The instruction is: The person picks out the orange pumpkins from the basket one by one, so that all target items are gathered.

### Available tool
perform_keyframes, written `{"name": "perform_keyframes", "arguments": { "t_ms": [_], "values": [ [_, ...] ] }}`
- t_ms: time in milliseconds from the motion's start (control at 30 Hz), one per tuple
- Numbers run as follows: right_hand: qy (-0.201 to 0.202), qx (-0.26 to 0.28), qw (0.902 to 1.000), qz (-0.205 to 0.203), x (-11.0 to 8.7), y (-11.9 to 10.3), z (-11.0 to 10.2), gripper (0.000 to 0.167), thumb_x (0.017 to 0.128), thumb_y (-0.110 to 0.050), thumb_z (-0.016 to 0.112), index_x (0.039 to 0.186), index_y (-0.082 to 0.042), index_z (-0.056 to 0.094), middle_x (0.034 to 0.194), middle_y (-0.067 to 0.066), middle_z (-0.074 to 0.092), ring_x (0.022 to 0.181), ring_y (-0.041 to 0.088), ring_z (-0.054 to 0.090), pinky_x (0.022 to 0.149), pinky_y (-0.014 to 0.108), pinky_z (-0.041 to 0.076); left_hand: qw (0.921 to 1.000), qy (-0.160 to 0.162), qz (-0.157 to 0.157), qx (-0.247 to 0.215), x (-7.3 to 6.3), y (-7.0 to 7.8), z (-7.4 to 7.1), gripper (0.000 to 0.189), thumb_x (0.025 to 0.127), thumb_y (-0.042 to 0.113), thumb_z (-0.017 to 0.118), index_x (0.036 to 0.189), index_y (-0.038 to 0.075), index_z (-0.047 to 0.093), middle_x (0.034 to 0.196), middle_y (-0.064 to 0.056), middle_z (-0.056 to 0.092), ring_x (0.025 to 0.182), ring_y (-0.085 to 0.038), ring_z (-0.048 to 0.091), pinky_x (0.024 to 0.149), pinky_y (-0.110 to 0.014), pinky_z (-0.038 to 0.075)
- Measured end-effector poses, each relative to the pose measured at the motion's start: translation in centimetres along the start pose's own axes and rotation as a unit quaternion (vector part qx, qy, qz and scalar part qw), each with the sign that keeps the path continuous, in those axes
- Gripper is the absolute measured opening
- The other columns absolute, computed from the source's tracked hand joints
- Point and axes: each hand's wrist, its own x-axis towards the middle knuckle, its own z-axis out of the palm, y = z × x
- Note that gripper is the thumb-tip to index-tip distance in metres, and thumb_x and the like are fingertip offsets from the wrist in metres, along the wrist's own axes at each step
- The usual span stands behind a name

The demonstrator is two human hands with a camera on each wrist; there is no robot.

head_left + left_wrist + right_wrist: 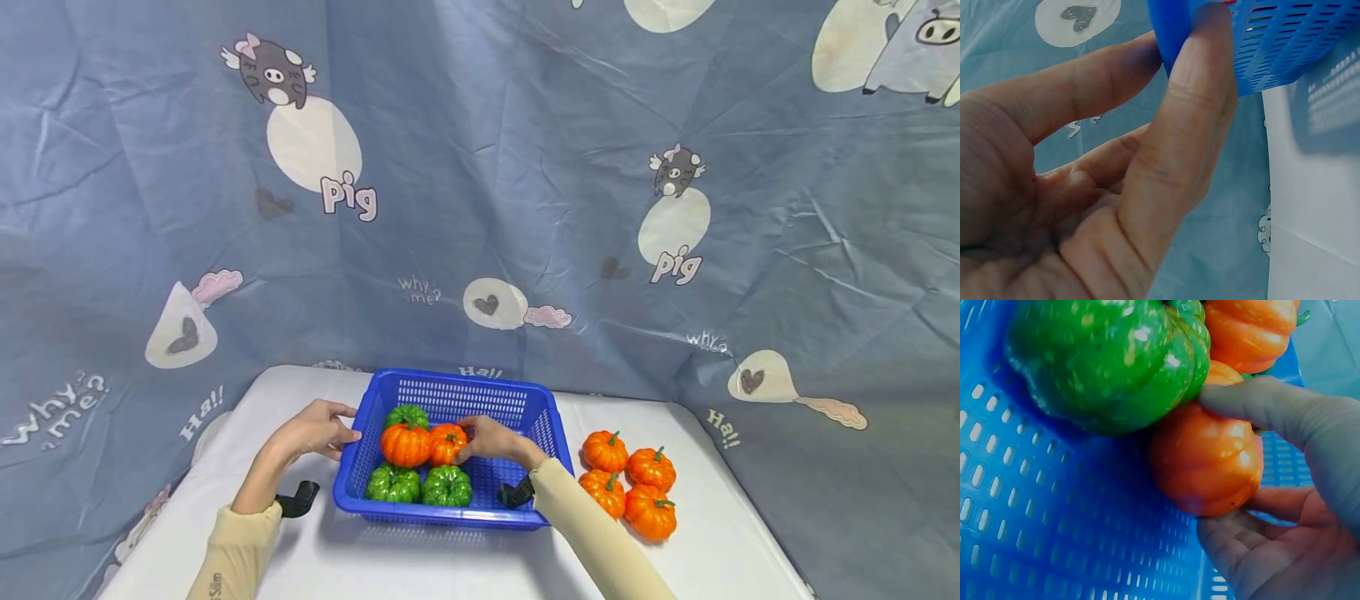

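A blue plastic basket (465, 380) stands on the white table. My left hand (318, 429) pinches its left rim between thumb and fingers, seen close in the left wrist view. Inside, my right hand (491, 439) grips a small orange pumpkin (1207, 462), thumb on one side and fingers on the other. Left of that one sits another orange pumpkin (405, 446). Two green pumpkins (393, 483) (447, 486) lie along the near side of the basket, and a third green pumpkin (407, 415) is partly hidden at the back left.
Several orange pumpkins (651, 471) with green stems are grouped on the white table (720, 508) to the right of the basket. A blue-grey printed cloth (420, 208) hangs behind and around the table.
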Motion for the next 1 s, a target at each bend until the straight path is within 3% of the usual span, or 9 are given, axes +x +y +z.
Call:
{"name": "perform_keyframes", "arguments": {
  "t_ms": [200, 567, 767, 1000],
  "values": [
    [0.027, -0.044, 0.9985, 0.018, -0.4, -0.1, -0.4, 0.055, 0.07, -0.019, 0.081, 0.117, 0.002, 0.063, 0.111, 0.01, 0.067, 0.098, 0.018, 0.062, 0.094, 0.038, 0.052, 1.0, -0.004, 0.0, -0.005, 0.2, -0.1, 0.1, 0.059, 0.086, 0.005, 0.068, 0.134, -0.017, 0.042, 0.084, -0.015, 0.066, 0.068, -0.018, 0.066, 0.066, -0.038, 0.061],
    [0.076, -0.024, 0.9967, 0.018, -3.1, -0.7, -2.1, 0.061, 0.068, -0.021, 0.081, 0.118, 0.007, 0.061, 0.105, 0.01, 0.068, 0.091, 0.017, 0.063, 0.086, 0.034, 0.055, 1.0, -0.008, 0.003, 0.002, 0.3, 0.1, 0.3, 0.059, 0.088, 0.006, 0.066, 0.135, -0.018, 0.039, 0.086, -0.015, 0.067, 0.069, -0.018, 0.065, 0.067, -0.039, 0.061],
    [0.085, 0.003, 0.9964, 0.005, -5.8, -1.2, -3.3, 0.057, 0.07, -0.02, 0.078, 0.119, 0.003, 0.062, 0.102, 0.007, 0.069, 0.09, 0.015, 0.063, 0.083, 0.03, 0.056, 1.0, -0.004, 0.0, -0.003, 0.3, 0.0, 0.1, 0.058, 0.087, 0.004, 0.066, 0.134, -0.017, 0.041, 0.085, -0.015, 0.067, 0.069, -0.018, 0.066, 0.066, -0.037, 0.061],
    [0.091, 0.023, 0.9956, 0.005, -10.7, -1.8, -5.1, 0.06, 0.075, -0.022, 0.076, 0.128, 0.0, 0.057, 0.111, 0.008, 0.067, 0.097, 0.018, 0.062, 0.088, 0.034, 0.056, 1.0, 0.001, -0.003, 0.001, 0.3, -0.1, 0.0, 0.057, 0.087, 0.004, 0.066, 0.134, -0.016, 0.042, 0.085, -0.015, 0.067, 0.069, -0.018, 0.066, 0.066, -0.037, 0.061]
  ]
}}
